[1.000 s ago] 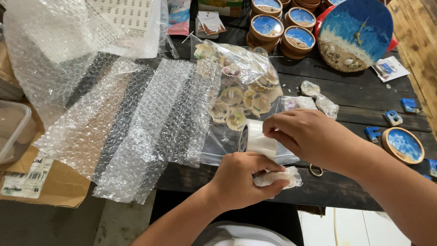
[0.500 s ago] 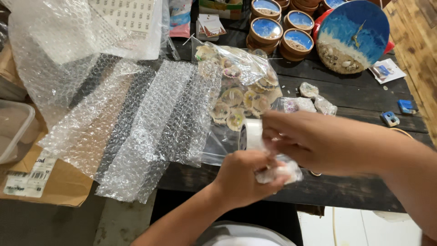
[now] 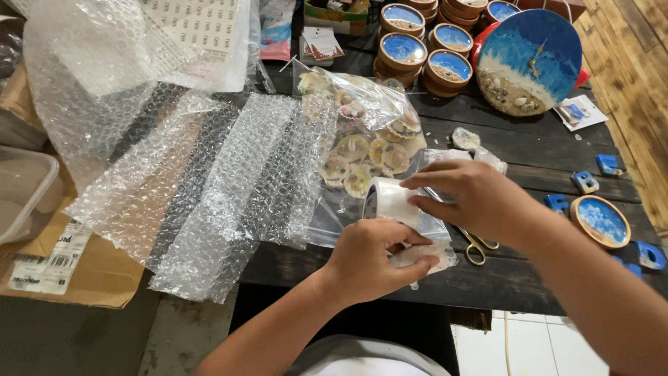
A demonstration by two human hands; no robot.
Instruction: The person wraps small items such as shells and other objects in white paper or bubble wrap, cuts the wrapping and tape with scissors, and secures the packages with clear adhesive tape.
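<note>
Right hand (image 3: 473, 198) grips a tape roll (image 3: 390, 202); left hand (image 3: 372, 261) pinches a bubble-wrapped bundle (image 3: 428, 254).

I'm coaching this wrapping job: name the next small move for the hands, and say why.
Probably pull a short strip from the tape roll across the bubble-wrapped bundle. The right hand holds the roll directly above the bundle, which the left hand pinches shut, and no tape shows across it.
</note>
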